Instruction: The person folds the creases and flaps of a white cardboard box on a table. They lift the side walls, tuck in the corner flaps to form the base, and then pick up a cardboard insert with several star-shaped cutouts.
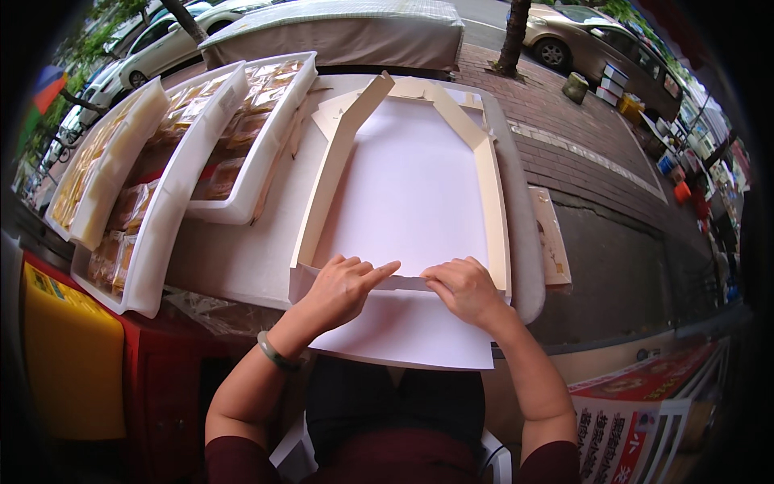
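Note:
A large flat white cardboard box lies unfolded on a white table, its two long side walls standing up. My left hand presses on the crease at the near end of the box, index finger stretched toward the right. My right hand pinches that same near fold, fingers curled on the card. The near flap hangs over the table's front edge toward my lap. More flat card sheets lie under the box at the far end.
Several white trays of wrapped food packs stand along the left of the table. A red and yellow cabinet is at lower left. Brick pavement, a tree trunk and parked cars lie beyond; printed posters are at lower right.

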`<state>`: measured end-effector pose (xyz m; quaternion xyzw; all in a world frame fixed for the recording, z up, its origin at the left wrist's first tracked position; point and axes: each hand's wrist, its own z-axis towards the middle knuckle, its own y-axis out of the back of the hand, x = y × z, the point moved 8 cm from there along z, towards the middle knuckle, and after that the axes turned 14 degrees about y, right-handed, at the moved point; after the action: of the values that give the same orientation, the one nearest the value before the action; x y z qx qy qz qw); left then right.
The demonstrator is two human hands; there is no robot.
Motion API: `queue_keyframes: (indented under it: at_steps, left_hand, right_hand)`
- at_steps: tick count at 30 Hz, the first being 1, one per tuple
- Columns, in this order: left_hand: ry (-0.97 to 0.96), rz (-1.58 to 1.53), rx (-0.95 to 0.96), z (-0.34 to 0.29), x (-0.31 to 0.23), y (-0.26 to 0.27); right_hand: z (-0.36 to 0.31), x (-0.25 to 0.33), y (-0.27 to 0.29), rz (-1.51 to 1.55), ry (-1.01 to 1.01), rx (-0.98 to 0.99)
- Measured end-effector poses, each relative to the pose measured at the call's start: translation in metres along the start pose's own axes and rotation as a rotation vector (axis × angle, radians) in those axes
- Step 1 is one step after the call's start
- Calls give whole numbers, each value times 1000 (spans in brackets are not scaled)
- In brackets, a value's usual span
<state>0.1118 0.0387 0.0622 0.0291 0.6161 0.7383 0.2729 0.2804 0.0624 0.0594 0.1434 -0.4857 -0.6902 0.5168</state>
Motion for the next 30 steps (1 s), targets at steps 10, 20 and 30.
queue_keyframes:
  at_steps: [10,20,30]
  left_hand:
    - [26,-66,-132,-5,2,31]
    - [353,-195,-346,-49,87,110]
    - [115,-64,-90,-16,29,44]
  right_hand:
    - [6,15,1,-53,54,91]
    - [-23,10,105,-108,-159,-169]
    - [11,29,38,-47,90,-75]
